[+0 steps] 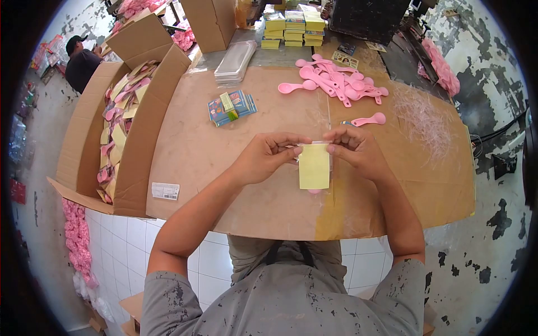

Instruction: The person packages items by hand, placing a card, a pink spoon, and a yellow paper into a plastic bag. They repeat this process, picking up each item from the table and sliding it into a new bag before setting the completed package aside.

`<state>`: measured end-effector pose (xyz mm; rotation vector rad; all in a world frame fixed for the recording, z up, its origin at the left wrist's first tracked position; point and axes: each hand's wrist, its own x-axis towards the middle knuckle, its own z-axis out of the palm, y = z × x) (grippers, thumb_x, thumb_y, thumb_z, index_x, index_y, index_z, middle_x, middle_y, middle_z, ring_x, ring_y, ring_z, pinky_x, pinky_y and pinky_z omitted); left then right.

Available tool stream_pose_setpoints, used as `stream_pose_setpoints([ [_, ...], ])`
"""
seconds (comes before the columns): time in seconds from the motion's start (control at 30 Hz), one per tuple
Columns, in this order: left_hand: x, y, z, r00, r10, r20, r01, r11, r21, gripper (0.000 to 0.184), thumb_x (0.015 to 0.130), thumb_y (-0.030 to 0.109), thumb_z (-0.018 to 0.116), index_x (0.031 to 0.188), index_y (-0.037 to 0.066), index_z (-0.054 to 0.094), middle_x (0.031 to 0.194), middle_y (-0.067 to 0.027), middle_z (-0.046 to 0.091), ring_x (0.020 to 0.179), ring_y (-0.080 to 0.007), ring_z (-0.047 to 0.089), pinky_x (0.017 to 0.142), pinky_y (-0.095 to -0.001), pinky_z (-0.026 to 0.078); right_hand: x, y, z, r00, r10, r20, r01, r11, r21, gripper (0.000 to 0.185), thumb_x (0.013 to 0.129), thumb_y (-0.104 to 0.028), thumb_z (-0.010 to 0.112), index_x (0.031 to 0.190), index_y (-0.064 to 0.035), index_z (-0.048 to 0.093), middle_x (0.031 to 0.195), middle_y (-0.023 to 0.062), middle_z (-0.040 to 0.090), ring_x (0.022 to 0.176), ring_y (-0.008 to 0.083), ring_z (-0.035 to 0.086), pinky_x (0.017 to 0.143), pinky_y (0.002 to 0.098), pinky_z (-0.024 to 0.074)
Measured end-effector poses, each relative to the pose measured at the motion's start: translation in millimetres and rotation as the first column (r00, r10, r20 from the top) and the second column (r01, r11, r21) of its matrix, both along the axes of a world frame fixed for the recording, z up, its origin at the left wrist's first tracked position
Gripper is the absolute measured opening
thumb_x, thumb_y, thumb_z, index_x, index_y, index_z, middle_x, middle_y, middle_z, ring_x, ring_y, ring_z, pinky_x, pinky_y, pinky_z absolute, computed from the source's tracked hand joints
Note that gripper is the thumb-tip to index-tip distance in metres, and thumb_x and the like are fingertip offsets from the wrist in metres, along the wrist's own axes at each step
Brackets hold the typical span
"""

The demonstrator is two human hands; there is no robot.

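Between my two hands hangs a clear plastic packet (314, 167) with a yellow card inside; a bit of pink shows below its lower edge. My left hand (273, 155) pinches its upper left corner, and my right hand (357, 150) pinches the upper right corner. Just beyond my right hand lies a single pink spoon (370, 119), beside a small blue card partly hidden by the fingers. Farther back is a pile of pink spoons (336, 80). A small stack of blue cards (241, 106) with a green and white item on top lies ahead of my left hand.
An open carton (143, 126) full of packets with yellow cards and pink spoons stands at the left. Clear plastic sleeves (234, 61) and yellow card stacks (294, 28) are at the back. Plastic strands (423, 120) lie right. A person (83, 63) is at the far left.
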<state>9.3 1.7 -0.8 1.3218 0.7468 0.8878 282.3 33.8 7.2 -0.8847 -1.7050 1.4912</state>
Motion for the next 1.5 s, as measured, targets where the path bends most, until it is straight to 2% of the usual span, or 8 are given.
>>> stream_pose_setpoints([
  [0.4, 7.8, -5.3, 8.7, 0.977, 0.128, 0.170, -0.130, 0.991, 0.005, 0.038, 0.106, 0.010, 0.063, 0.141, -0.003, 0.058, 0.117, -0.0089, 0.073, 0.107, -0.0145, 0.070, 0.094, -0.0309, 0.059, -0.5, -4.8, 8.7, 0.987, 0.159, 0.001, -0.159, 0.983, -0.088, 0.051, 0.094, 0.001, 0.072, 0.141, 0.0011, 0.052, 0.108, 0.0074, 0.069, 0.100, 0.0130, 0.067, 0.084, 0.0291, 0.0547],
  [0.5, -2.0, 0.1, 2.5, 0.995, 0.003, -0.097, 0.011, 0.990, 0.143, 0.038, 0.104, 0.012, 0.066, 0.138, -0.001, 0.059, 0.109, -0.0082, 0.073, 0.098, -0.0136, 0.071, 0.085, -0.0288, 0.061, 0.5, -2.9, 2.7, 0.991, 0.122, -0.053, -0.123, 0.992, -0.007, 0.051, 0.094, 0.001, 0.072, 0.141, 0.0018, 0.052, 0.109, 0.0079, 0.069, 0.102, 0.0137, 0.067, 0.087, 0.0296, 0.0544],
  [0.6, -14.7, 4.3, 12.8, 0.989, -0.074, -0.127, 0.073, 0.997, -0.015, 0.034, 0.102, 0.012, 0.069, 0.132, -0.001, 0.062, 0.104, -0.0077, 0.073, 0.089, -0.0131, 0.072, 0.076, -0.0280, 0.061, -4.2, -8.4, 6.5, 0.988, 0.061, -0.142, -0.063, 0.998, -0.010, 0.049, 0.095, 0.001, 0.070, 0.141, 0.0001, 0.054, 0.110, 0.0072, 0.068, 0.103, 0.0137, 0.066, 0.090, 0.0300, 0.0536],
  [0.77, -71.2, 12.2, 50.3, 0.943, 0.332, -0.018, -0.323, 0.928, 0.185, 0.030, 0.103, 0.015, 0.064, 0.128, -0.001, 0.063, 0.112, -0.0097, 0.072, 0.092, -0.0164, 0.072, 0.075, -0.0316, 0.062, 0.6, -2.5, -3.9, 0.998, -0.001, 0.058, -0.005, 0.996, 0.091, 0.044, 0.098, -0.003, 0.067, 0.140, -0.0043, 0.057, 0.111, 0.0049, 0.069, 0.100, 0.0113, 0.063, 0.089, 0.0280, 0.0514],
  [0.87, -110.8, 16.3, 62.4, 0.545, 0.654, 0.525, -0.795, 0.602, 0.076, 0.042, 0.109, 0.033, 0.052, 0.135, 0.001, 0.059, 0.125, -0.0114, 0.069, 0.113, -0.0210, 0.068, 0.095, -0.0381, 0.058, 0.0, -2.4, -8.2, 0.994, 0.019, 0.110, -0.030, 0.995, 0.094, 0.040, 0.099, -0.006, 0.067, 0.138, -0.0047, 0.059, 0.111, 0.0037, 0.069, 0.095, 0.0090, 0.062, 0.084, 0.0258, 0.0500],
  [0.97, -130.1, 13.8, 67.8, 0.412, 0.634, 0.654, -0.835, 0.550, -0.008, 0.048, 0.110, 0.038, 0.047, 0.142, 0.002, 0.054, 0.136, -0.0120, 0.064, 0.128, -0.0234, 0.062, 0.103, -0.0391, 0.054, -5.7, -9.0, -6.4, 0.982, 0.019, 0.189, -0.038, 0.995, 0.097, 0.037, 0.098, -0.007, 0.068, 0.135, -0.0036, 0.062, 0.110, 0.0039, 0.070, 0.089, 0.0079, 0.061, 0.078, 0.0242, 0.0492],
  [1.17, -130.9, 49.0, 50.6, 0.659, 0.750, -0.050, -0.640, 0.594, 0.487, 0.035, 0.105, 0.023, 0.060, 0.132, 0.002, 0.064, 0.138, -0.0164, 0.065, 0.119, -0.0281, 0.068, 0.099, -0.0394, 0.054, -23.0, -24.3, 3.1, 0.947, 0.002, 0.320, -0.101, 0.950, 0.294, 0.027, 0.093, -0.004, 0.069, 0.120, -0.0017, 0.069, 0.099, 0.0065, 0.069, 0.082, 0.0133, 0.063, 0.074, 0.0278, 0.0520],
  [1.5, -158.5, 170.7, 22.1, 0.491, 0.659, -0.570, 0.092, 0.611, 0.786, 0.037, 0.090, 0.014, 0.071, 0.126, 0.007, 0.071, 0.126, -0.0111, 0.070, 0.119, -0.0336, 0.065, 0.109, -0.0404, 0.048, -28.4, -19.9, -6.7, 0.941, -0.035, 0.336, -0.145, 0.856, 0.496, 0.018, 0.087, -0.002, 0.070, 0.104, -0.0023, 0.073, 0.092, 0.0099, 0.066, 0.088, 0.0270, 0.062, 0.079, 0.0376, 0.0515],
])
